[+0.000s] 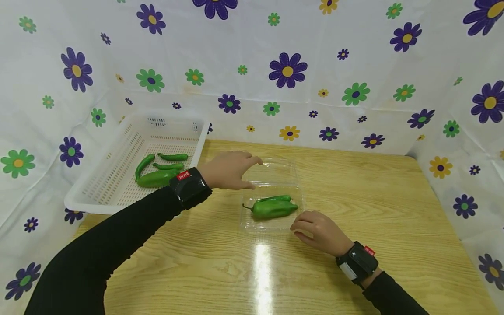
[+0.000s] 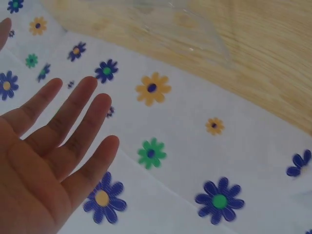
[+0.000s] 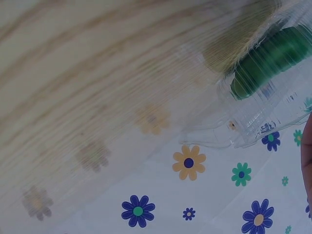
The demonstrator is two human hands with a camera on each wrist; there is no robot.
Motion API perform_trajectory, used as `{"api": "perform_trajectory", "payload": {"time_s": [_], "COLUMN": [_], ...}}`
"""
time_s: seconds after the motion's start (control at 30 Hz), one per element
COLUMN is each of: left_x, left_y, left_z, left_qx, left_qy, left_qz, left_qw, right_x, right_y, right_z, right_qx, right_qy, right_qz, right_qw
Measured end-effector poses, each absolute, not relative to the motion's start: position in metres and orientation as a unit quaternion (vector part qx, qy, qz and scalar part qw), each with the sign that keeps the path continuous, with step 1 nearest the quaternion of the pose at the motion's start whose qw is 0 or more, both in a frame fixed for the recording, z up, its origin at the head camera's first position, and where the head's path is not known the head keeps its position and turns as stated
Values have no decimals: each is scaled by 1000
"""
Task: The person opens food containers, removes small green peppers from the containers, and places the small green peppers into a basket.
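A clear plastic clamshell box point(image 1: 252, 225) lies on the table with its lid point(image 1: 275, 169) folded back. Inside it are a large green pepper point(image 1: 271, 209) and a slimmer green chili pepper point(image 1: 281, 198) just behind. My left hand point(image 1: 230, 169) hovers by the left side of the lid, thumb and fingers apart, holding nothing. In the left wrist view its fingers point(image 2: 80, 141) are spread. My right hand point(image 1: 319, 229) holds the box's front right corner between curled fingers and thumb. Through the right wrist view the green pepper point(image 3: 268, 63) shows behind clear plastic.
At the back left stands a white perforated basket point(image 1: 94, 192), with several green peppers point(image 1: 157, 178) in it, partly behind my left wrist. Flower-patterned cloth point(image 1: 244, 57) walls in the back and sides of the wooden table point(image 1: 189, 262).
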State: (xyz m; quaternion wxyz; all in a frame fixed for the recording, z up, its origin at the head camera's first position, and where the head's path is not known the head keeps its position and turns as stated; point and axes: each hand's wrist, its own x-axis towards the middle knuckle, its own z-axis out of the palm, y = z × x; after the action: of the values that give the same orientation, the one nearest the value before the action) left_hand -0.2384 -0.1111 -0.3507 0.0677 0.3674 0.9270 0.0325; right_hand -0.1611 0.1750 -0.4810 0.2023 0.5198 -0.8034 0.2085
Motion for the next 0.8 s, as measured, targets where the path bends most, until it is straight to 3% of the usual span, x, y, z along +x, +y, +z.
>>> {"api": "perform_trajectory", "payload": {"time_s": [0.8], "left_x": [-212], "left_y": [-36], "left_z": [-417], "left_qx": [449], "left_qy": [890], "left_qz": [-12], "left_qw": [73], "right_x": [-160], "right_y": [177], "right_z": [-488], "right_qx": [515], "right_qy": [-808], "right_qz": [195], "right_qw": [211]}}
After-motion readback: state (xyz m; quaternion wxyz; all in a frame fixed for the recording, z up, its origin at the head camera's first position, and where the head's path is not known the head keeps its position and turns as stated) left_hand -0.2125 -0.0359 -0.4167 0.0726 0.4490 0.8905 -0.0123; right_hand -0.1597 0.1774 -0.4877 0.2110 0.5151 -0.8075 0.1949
